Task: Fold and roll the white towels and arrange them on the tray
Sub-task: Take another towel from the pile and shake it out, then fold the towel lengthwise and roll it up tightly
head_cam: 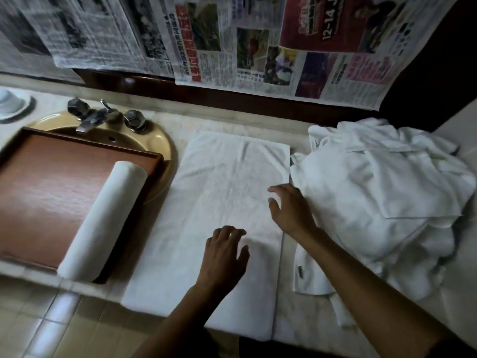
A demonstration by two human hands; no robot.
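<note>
One white towel flat, lightly creased, left hand and right hand fingers spread, holding nothing

Around the flat towel, room is closed at 3 o'clock by the towel heap, at 9 o'clock by the tray.

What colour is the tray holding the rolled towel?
Reddish-brown wood with a darker rim, the tray, seen in the head view.

The flat towel, the rolled towel and the heap of towels are soft matt white terry cloth, the tray reddish wood-grain, the tabletop pale polished stone, the tap shiny metal, the wall sheets printed newspaper.
</note>
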